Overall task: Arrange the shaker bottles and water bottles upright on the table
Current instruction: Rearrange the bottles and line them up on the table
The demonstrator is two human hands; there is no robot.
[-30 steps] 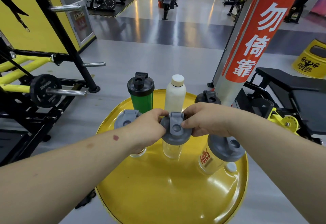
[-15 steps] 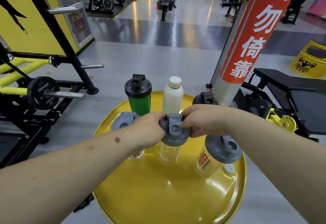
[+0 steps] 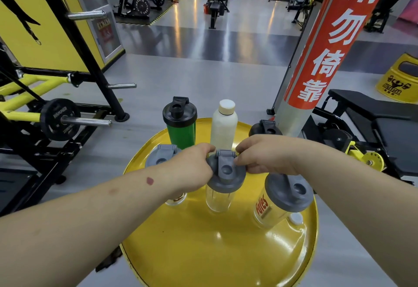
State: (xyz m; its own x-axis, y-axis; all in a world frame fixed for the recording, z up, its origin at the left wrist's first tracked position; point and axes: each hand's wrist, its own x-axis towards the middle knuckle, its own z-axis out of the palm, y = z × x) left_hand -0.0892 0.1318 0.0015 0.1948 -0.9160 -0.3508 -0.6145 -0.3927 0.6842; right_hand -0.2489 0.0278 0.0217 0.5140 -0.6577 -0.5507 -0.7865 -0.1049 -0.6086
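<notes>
The clear shaker bottle [image 3: 219,198] stands upright near the middle of the yellow surface [image 3: 203,252]; both hands pinch its grey lid [image 3: 226,173], the left hand [image 3: 192,169] on one edge, the right hand [image 3: 264,155] on the other. A sideways tug could tip this light, seemingly empty bottle; its neighbours are close, so a swinging wrist might knock the printed shaker [image 3: 282,203] just beside the right forearm, or the one [image 3: 162,157] half hidden under the left; behind, the white water bottle [image 3: 224,126] and green shaker [image 3: 181,126] could topple towards the rim.
</notes>
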